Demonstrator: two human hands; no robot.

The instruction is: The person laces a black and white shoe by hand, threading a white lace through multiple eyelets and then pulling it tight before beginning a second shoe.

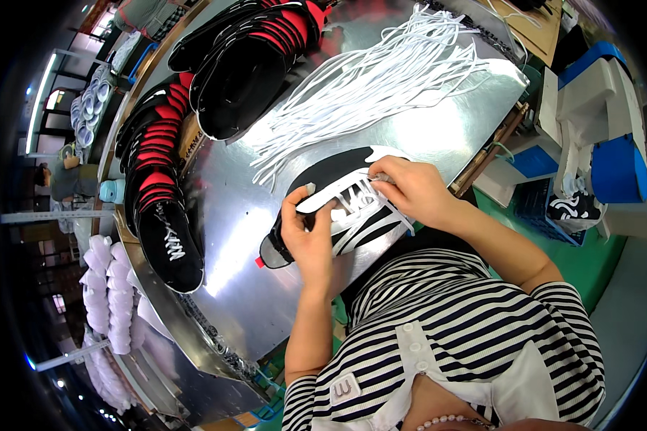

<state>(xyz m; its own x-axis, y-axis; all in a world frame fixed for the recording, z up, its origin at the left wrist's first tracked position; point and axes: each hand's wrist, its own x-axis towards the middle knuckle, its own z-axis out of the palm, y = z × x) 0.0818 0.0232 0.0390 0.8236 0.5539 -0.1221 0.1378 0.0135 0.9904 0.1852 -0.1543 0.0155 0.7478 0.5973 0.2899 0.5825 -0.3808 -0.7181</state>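
A black and white shoe upper (334, 167) lies tilted over the metal table in front of me, its heel with a red tab toward the lower left. White shoelace (354, 202) crosses its eyelet rows in several places. My left hand (308, 233) grips the upper near the collar, thumb and fingers closed on its edge. At the toe end of the lacing, my right hand (415, 188) has its thumb and forefinger pinched together at the eyelets, on what looks like the lace; the fingertips partly hide it.
Loose white shoelaces (370, 90) spread across the table (241, 302) beyond the upper. Black and red shoe uppers stand in a curved row (154, 165) at the left and a stack (241, 82) at the far side. A blue and white machine (618, 169) and a blue crate (539, 208) are at the right.
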